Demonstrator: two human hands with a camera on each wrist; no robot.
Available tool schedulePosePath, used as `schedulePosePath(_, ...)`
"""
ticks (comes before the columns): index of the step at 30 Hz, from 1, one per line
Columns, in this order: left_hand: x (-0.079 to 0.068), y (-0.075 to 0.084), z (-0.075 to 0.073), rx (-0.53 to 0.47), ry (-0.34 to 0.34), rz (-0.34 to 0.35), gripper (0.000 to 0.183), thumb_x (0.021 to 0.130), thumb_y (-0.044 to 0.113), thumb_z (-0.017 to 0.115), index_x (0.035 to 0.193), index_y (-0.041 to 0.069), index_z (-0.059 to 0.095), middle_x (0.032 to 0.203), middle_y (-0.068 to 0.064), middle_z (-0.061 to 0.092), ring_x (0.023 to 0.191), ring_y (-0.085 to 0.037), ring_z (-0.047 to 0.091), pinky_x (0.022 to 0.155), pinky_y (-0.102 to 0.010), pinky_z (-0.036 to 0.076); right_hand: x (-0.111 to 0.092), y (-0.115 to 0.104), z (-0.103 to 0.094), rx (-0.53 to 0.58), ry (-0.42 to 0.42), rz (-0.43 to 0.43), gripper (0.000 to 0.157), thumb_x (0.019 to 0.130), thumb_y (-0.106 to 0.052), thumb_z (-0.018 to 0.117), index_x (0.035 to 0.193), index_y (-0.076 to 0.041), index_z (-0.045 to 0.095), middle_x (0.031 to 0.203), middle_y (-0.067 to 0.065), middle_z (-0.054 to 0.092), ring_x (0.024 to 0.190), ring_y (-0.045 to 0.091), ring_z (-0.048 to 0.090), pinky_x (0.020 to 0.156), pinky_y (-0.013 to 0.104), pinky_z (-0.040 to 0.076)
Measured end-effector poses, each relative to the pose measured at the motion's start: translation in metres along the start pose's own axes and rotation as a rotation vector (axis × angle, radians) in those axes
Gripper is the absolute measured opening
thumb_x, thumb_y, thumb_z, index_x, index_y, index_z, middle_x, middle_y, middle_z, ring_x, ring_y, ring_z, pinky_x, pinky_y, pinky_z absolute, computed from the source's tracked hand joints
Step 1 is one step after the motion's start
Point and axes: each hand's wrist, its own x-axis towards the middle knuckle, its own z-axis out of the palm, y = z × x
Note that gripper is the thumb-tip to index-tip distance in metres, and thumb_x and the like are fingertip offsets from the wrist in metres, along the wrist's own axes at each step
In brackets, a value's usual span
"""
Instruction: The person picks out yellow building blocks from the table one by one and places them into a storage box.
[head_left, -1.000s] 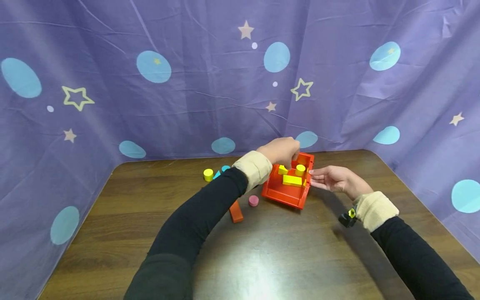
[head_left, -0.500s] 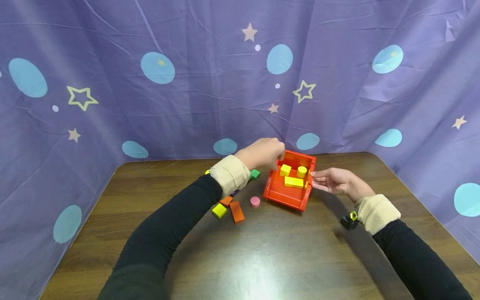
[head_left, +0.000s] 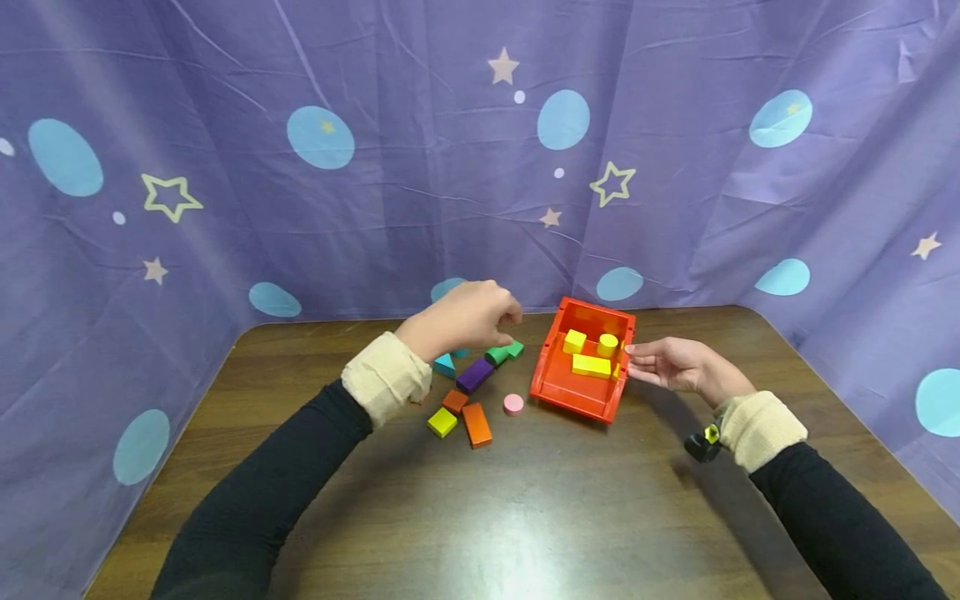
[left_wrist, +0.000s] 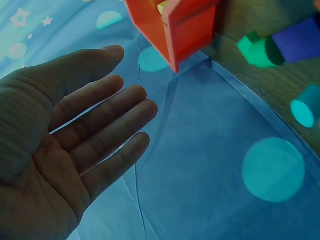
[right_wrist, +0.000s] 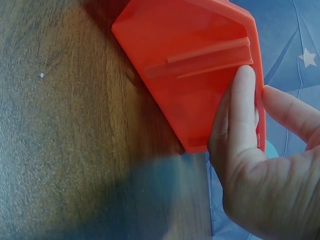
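Two grips are in view: the right grip (head_left: 678,365) pinches the side wall of the red box (head_left: 568,388), with fingers flat on its outer face and thumb at the rim, while the left grip (head_left: 465,317) is loosely spread, holding nothing, above the loose blocks near the back edge of the tabletop (head_left: 600,517). The box sits right of the middle of that edge, its inside turned up, and carries a yellow cube (head_left: 574,341), a yellow cylinder (head_left: 607,345) and a long yellow block (head_left: 592,366). The right hold probably serves to steady it. Just left of the box lies a pink disc (head_left: 513,405); farther left, green pieces (head_left: 496,356) meet a purple block (head_left: 475,377), with orange blocks (head_left: 477,425) and a lime block (head_left: 442,422) on the near side and a blue triangle (head_left: 444,366) toward the back left corner. They seem simply scattered, within easy reach of the left arm. Against the box's right wall shows a yellow sliver (head_left: 617,372), too small to identify. The left grip mostly covers a blue cylinder (left_wrist: 306,106) in the head view; the left wrist view cuts it off at the side.
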Motion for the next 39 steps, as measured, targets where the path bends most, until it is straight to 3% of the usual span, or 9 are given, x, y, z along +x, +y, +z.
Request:
schedulePosePath(5,-0.022,-0.010,0.004,0.002,0.003,-0.032,0.015,0.086,0.023,0.082,0.092,0.011,0.075,0.072,0.004,0.055,0.067,-0.010,0.046,0.063,-0.027,0.043,-0.001,0.001,-0.004,0.016,-0.049,-0.002,0.037,0.108,-0.006,0.038,0.096,-0.004,0.072,0.094,0.006,0.074,0.087,0.014,0.072,0.088,0.024,0.059)
schedulePosePath(8,-0.035,-0.013,0.007,0.007,-0.008,-0.066,0.020,0.086,0.024,0.081,0.101,0.011,0.077,0.086,0.003,0.071,0.075,-0.010,0.058,0.075,-0.031,0.054,-0.002,0.001,-0.005,0.030,-0.057,0.001,0.034,0.108,-0.006,0.040,0.097,-0.004,0.072,0.095,0.006,0.074,0.088,0.015,0.072,0.088,0.025,0.059)
schedulePosePath(11,-0.047,-0.015,0.010,0.006,-0.009,-0.087,0.025,0.087,0.027,0.081,0.108,0.012,0.078,0.100,0.000,0.077,0.082,-0.011,0.066,0.083,-0.036,0.058,-0.002,0.002,-0.005,0.039,-0.031,-0.001,0.032,0.107,-0.005,0.042,0.096,-0.003,0.071,0.094,0.007,0.074,0.087,0.016,0.071,0.086,0.026,0.059)
schedulePosePath(17,-0.067,-0.020,0.021,-0.023,-0.001,-0.092,0.019,0.086,0.027,0.082,0.096,0.013,0.076,0.084,0.002,0.071,0.070,-0.010,0.056,0.069,-0.032,0.051,-0.003,0.003,-0.004,0.041,-0.002,-0.008,0.033,0.108,-0.005,0.041,0.095,-0.003,0.071,0.092,0.007,0.073,0.086,0.016,0.071,0.085,0.025,0.060)
schedulePosePath(21,-0.078,-0.021,0.032,-0.042,-0.009,-0.108,0.017,0.085,0.027,0.082,0.097,0.016,0.078,0.089,0.004,0.074,0.075,-0.010,0.063,0.071,-0.031,0.054,-0.003,0.002,-0.003,0.041,0.006,-0.008,0.034,0.108,-0.005,0.040,0.094,-0.003,0.071,0.091,0.007,0.073,0.085,0.016,0.071,0.084,0.025,0.060)
schedulePosePath(24,-0.083,-0.022,0.041,-0.067,-0.022,-0.114,0.015,0.086,0.026,0.082,0.093,0.015,0.077,0.082,0.005,0.070,0.071,-0.009,0.059,0.066,-0.028,0.051,-0.004,0.002,-0.002,0.044,0.009,-0.007,0.034,0.108,-0.005,0.039,0.094,-0.003,0.071,0.091,0.007,0.073,0.085,0.017,0.071,0.085,0.026,0.060)
schedulePosePath(29,-0.089,-0.023,0.054,-0.078,-0.029,-0.101,0.022,0.085,0.026,0.083,0.079,0.011,0.069,0.064,0.007,0.044,0.062,-0.009,0.039,0.056,-0.024,0.031,-0.003,0.000,-0.002,0.044,-0.003,-0.004,0.032,0.108,-0.006,0.042,0.095,-0.003,0.071,0.093,0.007,0.073,0.087,0.016,0.071,0.087,0.026,0.059)
schedulePosePath(39,-0.093,-0.017,0.068,-0.093,-0.091,-0.170,0.039,0.082,0.027,0.084,0.062,0.016,0.052,0.058,0.009,0.030,0.056,-0.006,0.030,0.052,-0.023,0.022,-0.001,0.002,-0.003,0.041,-0.009,-0.013,0.033,0.107,-0.004,0.041,0.094,-0.003,0.071,0.092,0.008,0.073,0.085,0.017,0.072,0.084,0.026,0.060)
